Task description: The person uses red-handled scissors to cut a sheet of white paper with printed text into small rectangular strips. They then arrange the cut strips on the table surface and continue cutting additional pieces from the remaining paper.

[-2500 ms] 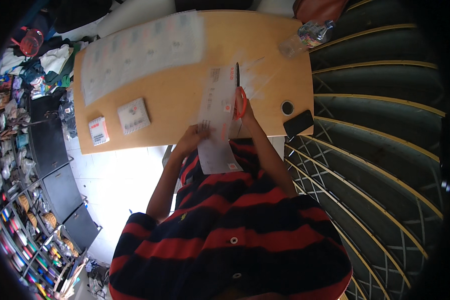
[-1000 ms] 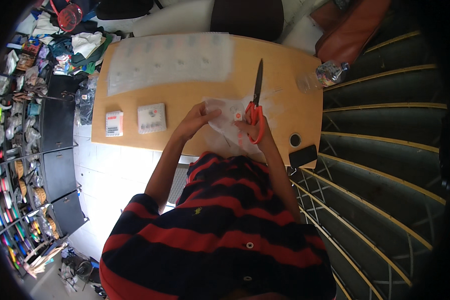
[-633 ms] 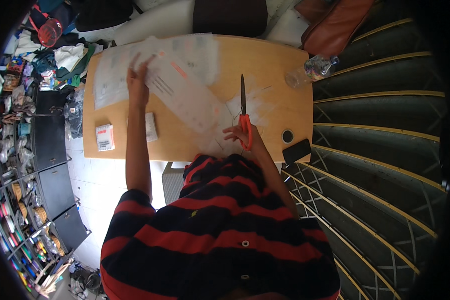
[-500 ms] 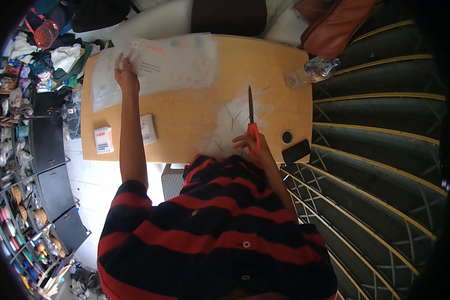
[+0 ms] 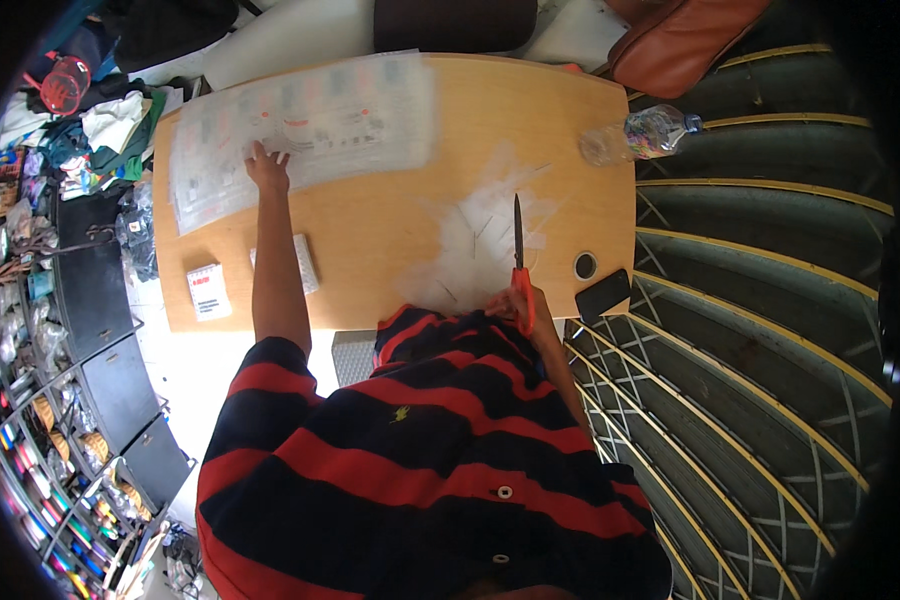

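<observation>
My left hand reaches far across the wooden table and lies flat on a stack of clear plastic sheets at the far left. My right hand stays near the table's front edge, closed around the orange handles of a pair of scissors whose blades point away from me. Under the blades lies a thin clear sheet with cut strips. My red and dark striped shirt fills the lower part of the view.
A plastic bottle lies at the table's far right corner. A round dark cap and a black phone sit at the right edge. Two small white packets lie front left. Cluttered shelves stand to the left, a metal grate to the right.
My left hand carried a clear sheet from in front of me over to the stack at the far left and now rests on it. My right hand kept the scissors, almost still.
</observation>
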Motion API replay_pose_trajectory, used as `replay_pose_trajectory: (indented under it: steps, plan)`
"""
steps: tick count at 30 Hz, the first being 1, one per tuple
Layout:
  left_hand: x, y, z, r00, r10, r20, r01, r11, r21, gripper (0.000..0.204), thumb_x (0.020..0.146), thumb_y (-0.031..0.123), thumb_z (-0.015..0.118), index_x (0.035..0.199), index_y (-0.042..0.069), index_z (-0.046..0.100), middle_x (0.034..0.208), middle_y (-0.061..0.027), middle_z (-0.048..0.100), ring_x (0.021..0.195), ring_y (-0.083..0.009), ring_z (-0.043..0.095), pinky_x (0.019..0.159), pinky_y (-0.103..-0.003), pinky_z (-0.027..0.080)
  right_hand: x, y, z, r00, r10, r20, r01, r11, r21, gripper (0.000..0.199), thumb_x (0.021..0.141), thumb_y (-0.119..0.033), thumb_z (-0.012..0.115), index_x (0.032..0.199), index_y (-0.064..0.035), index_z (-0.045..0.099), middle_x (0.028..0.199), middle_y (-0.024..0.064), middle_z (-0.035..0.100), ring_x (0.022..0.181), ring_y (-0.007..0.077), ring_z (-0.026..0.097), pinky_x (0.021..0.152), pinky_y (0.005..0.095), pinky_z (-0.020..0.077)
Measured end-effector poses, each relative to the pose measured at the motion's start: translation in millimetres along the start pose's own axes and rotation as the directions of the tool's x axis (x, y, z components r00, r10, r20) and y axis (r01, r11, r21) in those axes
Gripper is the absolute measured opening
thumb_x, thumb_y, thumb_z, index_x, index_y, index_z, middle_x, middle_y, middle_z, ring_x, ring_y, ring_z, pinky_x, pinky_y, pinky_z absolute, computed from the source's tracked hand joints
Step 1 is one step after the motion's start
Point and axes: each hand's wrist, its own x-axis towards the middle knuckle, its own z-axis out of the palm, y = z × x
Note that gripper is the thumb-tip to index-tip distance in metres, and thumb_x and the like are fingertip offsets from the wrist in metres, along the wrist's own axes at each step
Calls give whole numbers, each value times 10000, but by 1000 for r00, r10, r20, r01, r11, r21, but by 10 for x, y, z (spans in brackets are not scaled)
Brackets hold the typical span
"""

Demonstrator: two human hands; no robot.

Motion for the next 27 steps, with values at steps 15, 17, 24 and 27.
replay_pose_trajectory:
  steps: [15,17,24,27]
  plan:
    - [-693,-202,-116,985,36,-171,41,905,424,392,864,182,595,1168,-36,479,956,-162,582,706,-241,631,522,-307,492,219,-30,157,999,-48,4,48,999,-3,393,955,-370,522,828,2,532,757,123,636,621,198,645,574,285,512]
    - [-1092,-345,-87,989,131,75,-150,811,565,338,873,193,590,1147,7,524,859,-104,589,655,-173,590,542,-296,473,224,-86,162,1000,-23,-11,22,989,-145,460,948,-436,503,773,-11,534,671,104,610,528,183,603,500,282,478]
    - [-2938,-1113,20,529,20,849,-833,203,514,561,813,333,642,1302,109,480,1345,-206,429,1244,-368,399,1007,-539,311,163,-124,210,971,-94,-218,-3,913,-408,569,941,-505,471,621,-38,530,508,68,525,383,146,490,369,274,382]
    - [-3196,-1095,5,403,-196,894,-908,34,417,714,798,434,639,1397,143,383,1496,-192,231,1380,-377,204,1057,-635,173,117,-87,187,965,-69,-254,-12,953,-303,574,940,-500,478,604,-37,521,487,60,506,375,143,483,359,284,373]
